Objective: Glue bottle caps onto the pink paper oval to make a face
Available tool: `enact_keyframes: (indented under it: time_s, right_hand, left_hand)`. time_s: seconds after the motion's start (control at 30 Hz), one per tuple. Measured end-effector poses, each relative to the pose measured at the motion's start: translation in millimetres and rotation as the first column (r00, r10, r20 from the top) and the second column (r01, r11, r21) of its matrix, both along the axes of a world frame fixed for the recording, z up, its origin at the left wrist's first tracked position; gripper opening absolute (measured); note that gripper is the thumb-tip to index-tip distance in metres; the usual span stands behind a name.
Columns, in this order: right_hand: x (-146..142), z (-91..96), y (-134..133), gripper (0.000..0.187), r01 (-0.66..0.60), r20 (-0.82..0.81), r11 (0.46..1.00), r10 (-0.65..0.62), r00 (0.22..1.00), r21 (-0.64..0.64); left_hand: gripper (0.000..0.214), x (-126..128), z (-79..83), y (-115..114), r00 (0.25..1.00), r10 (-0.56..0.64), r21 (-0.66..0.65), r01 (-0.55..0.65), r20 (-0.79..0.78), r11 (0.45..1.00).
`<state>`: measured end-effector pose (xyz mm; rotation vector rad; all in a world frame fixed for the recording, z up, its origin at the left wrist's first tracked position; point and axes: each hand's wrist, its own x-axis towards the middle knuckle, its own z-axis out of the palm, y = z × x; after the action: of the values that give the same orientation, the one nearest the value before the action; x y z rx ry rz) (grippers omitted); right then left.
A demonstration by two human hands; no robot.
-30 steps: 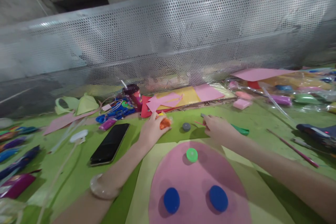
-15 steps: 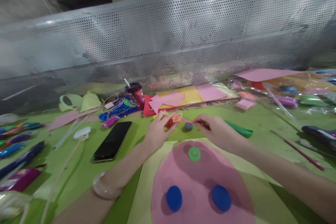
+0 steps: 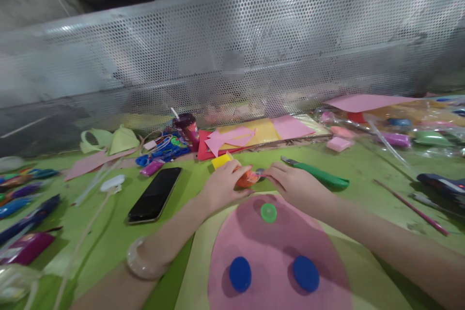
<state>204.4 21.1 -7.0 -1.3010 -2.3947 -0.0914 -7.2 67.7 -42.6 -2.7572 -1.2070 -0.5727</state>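
My left hand is closed around a small orange packet in clear wrap, apparently modelling clay. At the packet's right side, my right hand has its fingers pinched together; what lies between them is too small to make out. A grey round piece shows between the hands, partly covered. Below them lies a large pink paper shape on a pale yellow sheet. On the pink paper sit two blue discs and a green disc.
A phone lies left of my hands, and a green cutter behind the right one. Beyond are a yellow block, coloured paper and a dark cup with a straw. Clay packets lie far right.
My hands have come closer together, the right moving left and the orange packet slightly right and down. The pink strip seen between them before is no longer clearly visible. The cutter's blade is now uncovered.
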Motion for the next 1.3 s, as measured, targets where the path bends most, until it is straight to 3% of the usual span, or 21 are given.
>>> enact_keyframes:
  time_s: [0.23, 0.5, 0.73, 0.87, 1.07, 1.2, 1.3]
  right_hand:
    - [-1, 3.0, -2, 0.025, 0.053, 0.273, 0.999, -0.053, 0.96, 0.007]
    - [-1, 3.4, -3, 0.026, 0.076, 0.279, 0.996, -0.087, 0.956, 0.05]
    - [0, 2.6, -5, 0.023, 0.061, 0.27, 0.995, -0.081, 0.959, 0.08]
    - [-1, 3.3, -5, 0.021, 0.062, 0.278, 0.996, -0.078, 0.957, 0.063]
    - [-2, 5.2, -6, 0.026, 0.076, 0.245, 0.994, -0.092, 0.965, 0.075]
    - [-1, 3.0, -7, 0.025, 0.018, 0.257, 0.991, -0.053, 0.965, 0.135]
    - [0, 1.5, -7, 0.021, -0.023, 0.282, 0.985, -0.026, 0.959, 0.17]
  left_hand:
    - [0.042, 2, -2.7, 1, 0.997, 0.011, 0.165, 0.001, -0.073, 0.986]
    - [0.054, 3, 0.7, -3, 0.995, 0.076, 0.179, -0.063, -0.067, 0.982]
    - [0.042, 2, 1.8, -2, 0.99, 0.051, 0.182, -0.027, -0.129, 0.983]
    - [0.045, 2, 1.9, -1, 0.988, 0.064, 0.165, -0.039, -0.144, 0.985]
    - [0.042, 2, -1.8, -2, 0.989, 0.143, 0.062, -0.145, 0.038, 0.987]
    - [0.031, 4, -8.5, -2, 0.962, 0.06, 0.043, -0.074, 0.265, 0.996]
    - [0.036, 5, -9.6, -2, 0.94, 0.043, -0.054, -0.026, 0.34, 0.998]
